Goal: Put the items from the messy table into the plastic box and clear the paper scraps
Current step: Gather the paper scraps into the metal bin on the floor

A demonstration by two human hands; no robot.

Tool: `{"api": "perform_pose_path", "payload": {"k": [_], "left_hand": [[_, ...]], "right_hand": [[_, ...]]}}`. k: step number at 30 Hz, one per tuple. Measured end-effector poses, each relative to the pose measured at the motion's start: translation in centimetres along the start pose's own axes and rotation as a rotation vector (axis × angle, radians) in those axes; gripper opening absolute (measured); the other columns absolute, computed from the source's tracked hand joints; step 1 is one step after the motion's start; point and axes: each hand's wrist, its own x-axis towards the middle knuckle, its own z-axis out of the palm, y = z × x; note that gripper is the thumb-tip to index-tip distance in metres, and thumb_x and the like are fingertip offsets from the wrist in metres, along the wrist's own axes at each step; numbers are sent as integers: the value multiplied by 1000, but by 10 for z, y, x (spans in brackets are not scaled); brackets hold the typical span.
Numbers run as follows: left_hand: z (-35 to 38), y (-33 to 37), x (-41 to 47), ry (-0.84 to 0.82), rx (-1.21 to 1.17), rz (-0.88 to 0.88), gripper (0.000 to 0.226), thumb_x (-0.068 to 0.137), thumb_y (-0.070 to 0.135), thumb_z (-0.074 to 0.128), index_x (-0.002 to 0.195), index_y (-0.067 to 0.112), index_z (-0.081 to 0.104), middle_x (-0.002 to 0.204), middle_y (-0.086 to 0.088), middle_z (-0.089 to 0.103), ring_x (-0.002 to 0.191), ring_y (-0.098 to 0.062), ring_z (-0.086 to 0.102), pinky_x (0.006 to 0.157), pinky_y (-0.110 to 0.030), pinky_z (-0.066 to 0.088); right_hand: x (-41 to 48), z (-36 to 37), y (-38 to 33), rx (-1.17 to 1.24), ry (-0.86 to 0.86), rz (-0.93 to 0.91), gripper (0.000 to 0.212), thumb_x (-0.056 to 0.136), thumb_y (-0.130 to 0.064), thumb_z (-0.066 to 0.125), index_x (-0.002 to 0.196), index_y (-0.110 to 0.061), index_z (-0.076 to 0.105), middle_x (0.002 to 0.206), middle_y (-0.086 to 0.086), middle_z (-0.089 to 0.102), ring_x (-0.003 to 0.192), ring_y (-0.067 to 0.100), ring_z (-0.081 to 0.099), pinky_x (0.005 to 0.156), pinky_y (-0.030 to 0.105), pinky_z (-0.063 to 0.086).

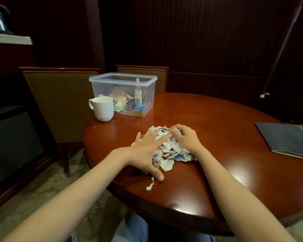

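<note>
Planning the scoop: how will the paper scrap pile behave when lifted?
Probably light and floppy: the paper scrap pile is small torn bits. Likely to shed pieces; one stray strip lies apart beside the thumb of the left hand.

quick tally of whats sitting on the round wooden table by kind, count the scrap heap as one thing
clear plastic box: 1
white ceramic mug: 1
heap of torn paper scraps: 1
stray white paper strip: 1
dark blue folder: 1
total: 5

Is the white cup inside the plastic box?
No, the white cup stands on the table just outside the plastic box.
</note>
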Motion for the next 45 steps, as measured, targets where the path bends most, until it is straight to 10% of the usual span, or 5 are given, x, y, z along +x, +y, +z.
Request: {"api": "perform_pose_path", "payload": {"k": [12,21,26,33,45], "left_hand": [[24,1,38,369,-242,35,37,100,30,39,135,20,46,129,-1,51,122,-18,46,100,-29,35],[5,-1,53,668,-664,-136,34,103,20,32,126,9,53,103,-2,57,91,-13,49,62,-17,34],[-20,3,61,752,-1065,-195,35,103,23,33,127,13,56,122,-8,61,101,-19,56,68,-19,43],[-51,22,68,650,-1947,-288,28,103,16,34,119,3,53,94,-10,62,81,-22,61,73,-35,50],[-61,-2,43,712,-2097,-282,32,97,8,31,72,10,51,54,-7,56,62,-18,49,56,-25,42]], "right_hand": [[3,0,-6,103,191,82,34,102,-18,31,94,1,58,78,3,52,60,8,40,53,9,32],[21,-10,-11,323,445,274,28,103,-26,31,89,-13,51,74,-5,47,66,9,42,55,14,29],[33,-14,-26,436,514,309,32,102,-26,32,111,-7,55,90,1,52,64,1,42,54,12,31],[49,3,-74,722,525,335,23,102,-26,35,89,-17,51,80,-2,55,75,12,55,58,18,41],[53,51,-130,557,435,62,30,102,-23,34,96,-8,58,74,-10,51,70,6,47,56,11,35]]}}
